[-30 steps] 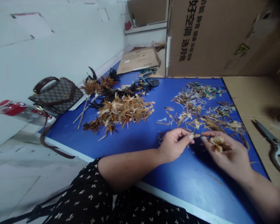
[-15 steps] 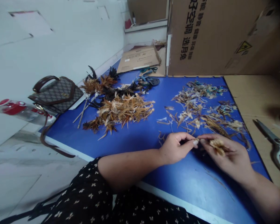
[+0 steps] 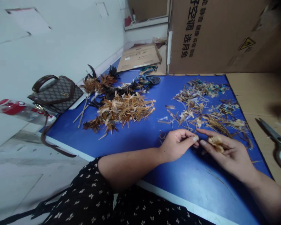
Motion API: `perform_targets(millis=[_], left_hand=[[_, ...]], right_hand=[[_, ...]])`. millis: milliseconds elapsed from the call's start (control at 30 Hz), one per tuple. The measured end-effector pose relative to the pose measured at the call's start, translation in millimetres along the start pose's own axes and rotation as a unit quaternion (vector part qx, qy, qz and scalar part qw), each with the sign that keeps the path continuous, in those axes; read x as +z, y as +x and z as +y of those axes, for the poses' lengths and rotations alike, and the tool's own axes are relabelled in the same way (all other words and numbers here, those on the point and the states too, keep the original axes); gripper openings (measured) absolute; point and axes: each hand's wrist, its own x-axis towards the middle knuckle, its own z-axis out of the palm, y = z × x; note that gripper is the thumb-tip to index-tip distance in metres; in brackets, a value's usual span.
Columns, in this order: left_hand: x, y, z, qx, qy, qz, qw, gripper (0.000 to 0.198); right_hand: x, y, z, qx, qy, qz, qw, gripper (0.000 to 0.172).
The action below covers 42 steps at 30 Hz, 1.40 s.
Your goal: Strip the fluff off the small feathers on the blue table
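My left hand (image 3: 178, 145) is closed in a pinch, thumb against the fingers, over the blue table (image 3: 121, 142). A tiny pale-tan bit shows at its fingertips, too small to name. Close by on the right, my right hand (image 3: 234, 156) curls around a small bunch of tan feathers (image 3: 216, 143). Its thumb and forefinger are spread apart, pointing at the left fingertips. Beyond both hands lies a loose heap of feather scraps and quills (image 3: 192, 107). Farther left is a pile of golden-brown feather bunches (image 3: 126, 109).
Scissors (image 3: 275, 140) lie on cardboard at the right. A large cardboard box (image 3: 215, 40) stands behind the scraps. A handbag (image 3: 58, 93) and a plastic bottle (image 3: 25, 112) are at the left edge. Black and brown feathers (image 3: 99, 82) lie near the wall.
My right thumb and forefinger have spread apart and moved slightly away from the left fingertips. My left hand keeps its pinch, a touch higher. The tan feathers stay in my right hand.
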Motion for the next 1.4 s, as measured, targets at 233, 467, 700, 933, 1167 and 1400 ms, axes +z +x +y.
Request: perform_targets(millis=[233, 467, 700, 933, 1167, 1400], left_hand=[[5.1, -0.7, -1.6, -0.026, -0.032, 0.032, 0.999, 0.046], [6.6, -1.2, -5.2, -0.030, -0.025, 0.051, 0.998, 0.041], [5.9, -2.5, -4.5, -0.030, -0.032, 0.065, 0.997, 0.038], [5.1, -6.5, -2.4, 0.123, 0.095, 0.060, 0.986, 0.025], [-2.6, -0.7, 8.5, 0.286, 0.229, 0.018, 0.930, 0.015], [-3.9, 3.9, 10.9, 0.333, 0.257, -0.040, 0.906, 0.012]], right_hand=[[-2.8, 5.3, -0.2, 0.152, 0.205, -0.012, 0.967, 0.032], [7.2, 9.1, -4.0, 0.175, 0.247, 0.055, 0.951, 0.041], [7.9, 7.4, 0.4, 0.115, 0.222, 0.139, 0.958, 0.039], [8.4, 9.0, 0.5, 0.104, 0.129, 0.142, 0.976, 0.044], [11.1, 11.0, -7.3, 0.168, 0.273, 0.080, 0.944, 0.045], [11.3, 12.6, -14.2, 0.209, 0.378, 0.015, 0.902, 0.044]])
